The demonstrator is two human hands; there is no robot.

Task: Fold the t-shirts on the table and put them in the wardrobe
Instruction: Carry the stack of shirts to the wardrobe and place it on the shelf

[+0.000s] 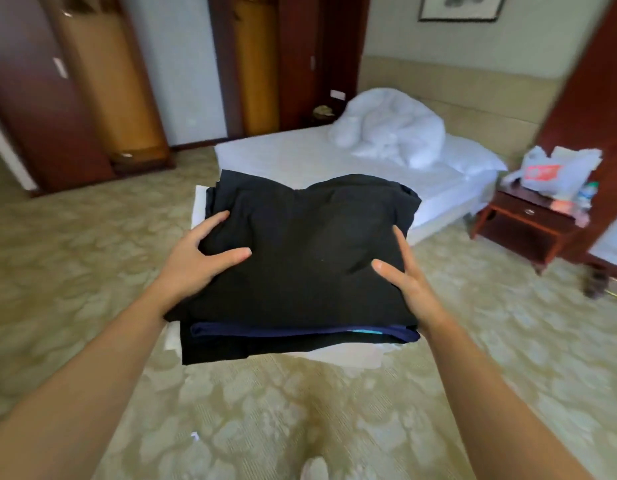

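Note:
A stack of folded t-shirts (pixel 300 251) hangs in the air in front of me: black on top, a navy one with a teal tag below it, white at the bottom. My left hand (pixel 199 261) grips the stack's left edge, thumb on top and fingers underneath. At the right edge my right hand (pixel 409 282) holds it the same way, thumb resting on the black cloth. The wardrobe (pixel 103 88), dark red wood with lighter panels, stands at the far left against the wall.
A bed (pixel 300 157) with a crumpled white duvet (pixel 386 129) lies straight ahead behind the stack. A red wooden nightstand (pixel 528 223) with bags on it stands to the right. Patterned beige carpet (pixel 92 258) covers the floor around me.

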